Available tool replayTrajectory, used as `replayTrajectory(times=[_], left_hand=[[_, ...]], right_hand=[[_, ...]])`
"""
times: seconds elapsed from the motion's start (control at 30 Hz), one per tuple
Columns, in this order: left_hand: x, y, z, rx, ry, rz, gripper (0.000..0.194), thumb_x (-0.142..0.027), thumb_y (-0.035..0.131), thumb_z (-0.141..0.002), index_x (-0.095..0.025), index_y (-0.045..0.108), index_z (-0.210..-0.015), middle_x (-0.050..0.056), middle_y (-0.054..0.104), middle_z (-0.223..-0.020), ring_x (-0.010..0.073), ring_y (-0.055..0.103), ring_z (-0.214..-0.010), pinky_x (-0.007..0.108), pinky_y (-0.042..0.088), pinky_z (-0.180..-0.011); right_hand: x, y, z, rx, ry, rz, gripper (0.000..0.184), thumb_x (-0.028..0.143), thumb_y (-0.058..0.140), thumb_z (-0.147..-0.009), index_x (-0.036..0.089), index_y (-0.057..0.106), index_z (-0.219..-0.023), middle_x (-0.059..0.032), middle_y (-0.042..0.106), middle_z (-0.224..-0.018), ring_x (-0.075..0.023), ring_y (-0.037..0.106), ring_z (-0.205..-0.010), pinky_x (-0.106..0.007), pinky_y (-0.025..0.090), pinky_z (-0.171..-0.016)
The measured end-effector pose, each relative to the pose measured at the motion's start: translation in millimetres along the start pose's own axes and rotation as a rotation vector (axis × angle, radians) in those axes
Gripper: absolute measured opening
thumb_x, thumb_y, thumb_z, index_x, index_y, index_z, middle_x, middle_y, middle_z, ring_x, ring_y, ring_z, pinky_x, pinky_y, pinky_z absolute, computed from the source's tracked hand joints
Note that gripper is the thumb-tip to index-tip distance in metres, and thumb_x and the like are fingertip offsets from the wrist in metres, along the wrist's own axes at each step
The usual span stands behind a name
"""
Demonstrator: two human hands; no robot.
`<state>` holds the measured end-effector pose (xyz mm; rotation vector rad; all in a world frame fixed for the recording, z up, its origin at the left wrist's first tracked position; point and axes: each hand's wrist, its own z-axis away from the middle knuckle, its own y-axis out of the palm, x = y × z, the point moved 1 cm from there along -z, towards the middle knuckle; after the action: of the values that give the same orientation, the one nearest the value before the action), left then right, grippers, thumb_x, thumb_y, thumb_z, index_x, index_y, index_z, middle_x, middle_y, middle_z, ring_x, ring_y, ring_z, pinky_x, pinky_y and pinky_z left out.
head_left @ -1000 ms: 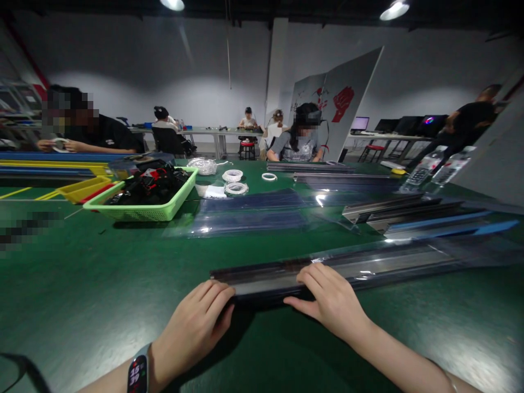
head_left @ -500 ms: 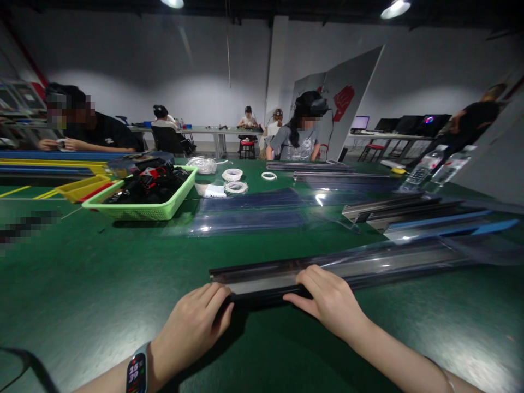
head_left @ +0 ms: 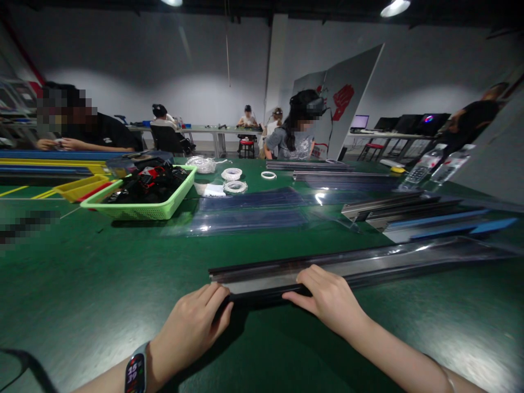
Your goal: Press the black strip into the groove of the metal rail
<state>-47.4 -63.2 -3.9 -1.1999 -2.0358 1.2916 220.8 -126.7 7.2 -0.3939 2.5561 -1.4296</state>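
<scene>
Item under inspection: a long, dark, channel-shaped profile with a pale inner face (head_left: pixel 262 281), lying from the centre of the frame towards its right edge on a green, glossy counter (head_left: pixel 102 278). Clear, shiny plastic film (head_left: pixel 426 249) covers its right-hand length; where the film's edge sits near the hands cannot be made out.

The bare left hand (head_left: pixel 192 316) has its grip closed on the near wall at the profile's left end, fingers over the top, thumb below. The bare right hand (head_left: pixel 331 297) grips the same wall further right, fingers hooked inside the channel, thumb against the outside.

Handling assessment: the profile looks rigid and fairly light for its length, probably awkward through leverage when held near one end only. Its smooth walls may slide, and the thin edges could mark. The film appears limp, slippery and easily creased. The bare left end and near wall seem the soundest holds, with hands well apart; pinching film alone would be less secure.

Nearby, upper left of centre: a light-green plastic basket (head_left: pixel 179 202) of dark parts.
</scene>
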Motion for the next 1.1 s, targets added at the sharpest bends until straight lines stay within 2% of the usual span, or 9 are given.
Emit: replayTrajectory(times=[0.2,0.43,0.5,0.7,0.93,1.1], left_hand=[[-1.5,-1.8,-1.2,-0.020,0.015,-0.020,0.018,-0.023,0.039,-0.090,-0.017,0.054,-0.097,0.005,0.061,-0.083,0.0169,0.061,-0.073,0.027,0.052,-0.061],[-0.3,-1.4,-0.7,-0.009,0.014,-0.005,0.017,-0.023,0.040,-0.090,-0.017,0.054,-0.097,0.005,0.060,-0.083,0.0168,0.060,-0.074,0.028,0.051,-0.062],[0.4,-0.5,0.1,0.003,0.017,-0.004,0.017,-0.023,0.040,-0.090,-0.017,0.054,-0.097,0.006,0.060,-0.084,0.0169,0.060,-0.074,0.028,0.051,-0.063],[1.7,0.5,1.5,0.007,0.018,0.005,0.016,-0.024,0.041,-0.090,-0.017,0.053,-0.098,0.006,0.061,-0.085,0.0183,0.060,-0.076,0.030,0.052,-0.063],[1.2,1.2,0.7,-0.036,0.030,-0.009,0.016,-0.023,0.041,-0.089,-0.016,0.054,-0.096,0.005,0.061,-0.081,0.0172,0.060,-0.072,0.029,0.051,-0.062],[3.1,-0.1,0.6,-0.015,0.033,-0.030,0.017,-0.025,0.041,-0.089,-0.017,0.054,-0.096,0.005,0.061,-0.079,0.0174,0.060,-0.070,0.029,0.051,-0.060]], right_hand=[[-1.3,1.5,0.6,0.004,0.014,0.000,0.041,0.051,0.047,-0.086,0.017,0.056,-0.065,-0.0024,0.055,-0.059,-0.0148,0.053,-0.058,-0.026,0.034,-0.053],[-1.1,1.2,0.6,0.082,0.071,-0.033,0.038,0.051,0.050,-0.084,0.017,0.058,-0.068,-0.0034,0.057,-0.061,-0.0167,0.055,-0.061,-0.026,0.039,-0.056],[-0.3,0.0,-0.5,0.083,0.075,-0.059,0.036,0.049,0.051,-0.084,0.017,0.058,-0.070,-0.0045,0.059,-0.065,-0.0171,0.056,-0.063,-0.027,0.041,-0.058],[1.2,-0.2,-0.3,0.032,0.049,-0.098,0.029,0.044,0.053,-0.084,0.017,0.061,-0.079,-0.0081,0.066,-0.094,-0.0196,0.062,-0.078,-0.032,0.049,-0.072],[0.6,-1.0,-0.6,0.097,0.081,-0.142,0.029,0.042,0.054,-0.084,0.017,0.063,-0.095,-0.0076,0.068,-0.098,-0.0221,0.063,-0.088,-0.035,0.050,-0.079],[0.5,-4.3,-2.9,0.170,0.109,-0.150,0.034,0.045,0.052,-0.085,0.018,0.063,-0.102,-0.0071,0.068,-0.099,-0.0219,0.063,-0.089,-0.035,0.050,-0.079]])
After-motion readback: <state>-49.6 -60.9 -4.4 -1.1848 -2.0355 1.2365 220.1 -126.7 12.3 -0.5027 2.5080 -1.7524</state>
